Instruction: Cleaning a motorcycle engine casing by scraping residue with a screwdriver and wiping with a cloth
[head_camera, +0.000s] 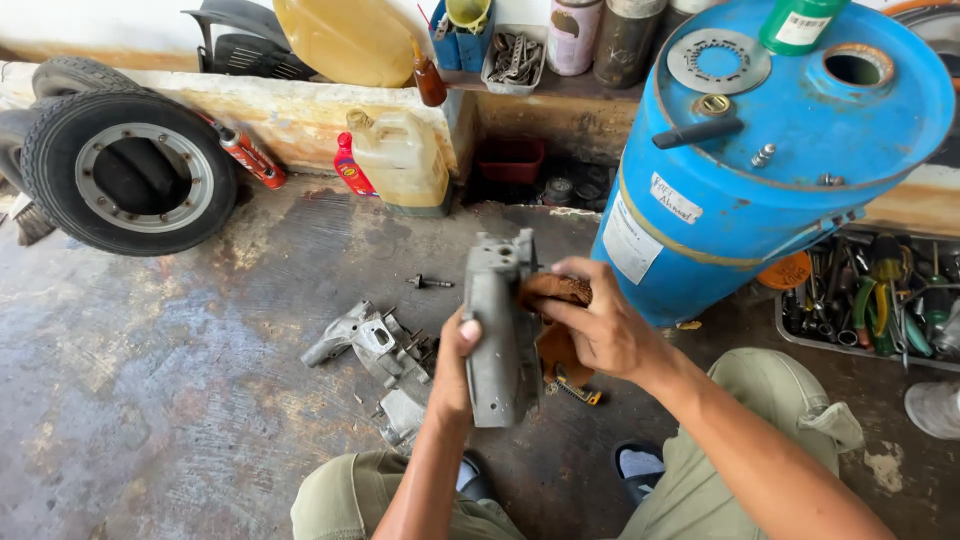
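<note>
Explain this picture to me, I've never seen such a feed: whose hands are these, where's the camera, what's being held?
There is no machine: a person wears a camera on the head, looking down at their own hands. The left hand holds a grey metal casting upright; the right hand presses a brown rag against it. On the concrete floor lie more metal parts and a bolt. Around stand a blue drum, a tyre, a jug and a tool tray.

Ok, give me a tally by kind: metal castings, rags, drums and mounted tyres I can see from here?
Metal castings: 2, one held by left hand, one on the floor
Brown rag: 1, under right hand
Blue drum: 1
Mounted tyre: 1
Total: 5
</note>
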